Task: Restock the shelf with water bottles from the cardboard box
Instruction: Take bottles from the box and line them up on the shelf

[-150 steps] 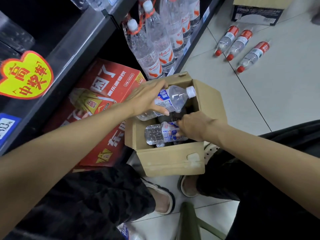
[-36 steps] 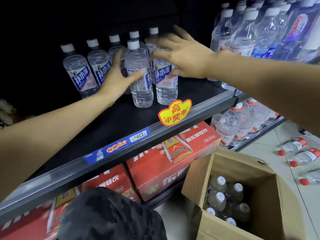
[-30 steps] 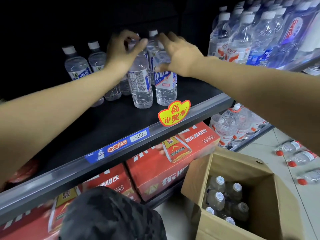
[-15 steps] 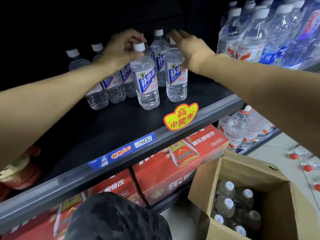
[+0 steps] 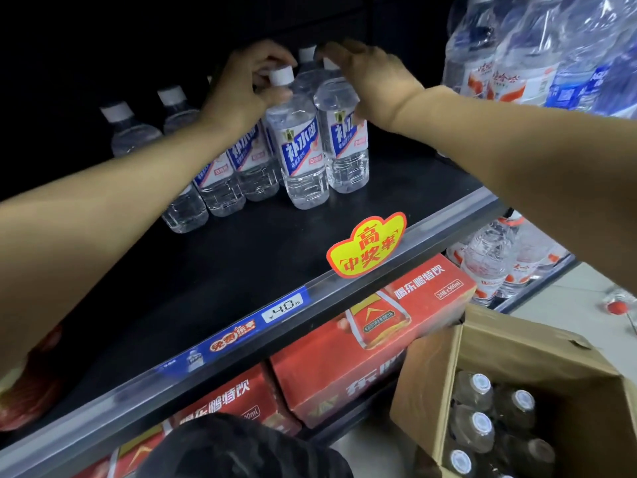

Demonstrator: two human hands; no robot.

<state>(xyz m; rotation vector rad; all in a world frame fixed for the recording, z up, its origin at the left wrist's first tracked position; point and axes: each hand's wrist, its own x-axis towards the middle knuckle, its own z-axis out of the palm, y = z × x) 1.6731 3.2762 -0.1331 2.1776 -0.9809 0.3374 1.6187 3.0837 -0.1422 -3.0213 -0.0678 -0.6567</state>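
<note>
Our left hand (image 5: 246,86) pinches neck of front bottle (image 5: 299,146) under its white cap; right hand (image 5: 370,75) lies with relaxed fingers on top of neighbouring bottle (image 5: 344,136). Both stand upright, touching, on dark shelf (image 5: 213,270) — yellow promo tag (image 5: 367,246) on rail. We count seven clear, blue-labelled bottles there. Cardboard box (image 5: 431,381) on pale tiled floor, lower right — five caps visible

Cardboard box (image 5: 434,391) cut off bottom-right
</note>
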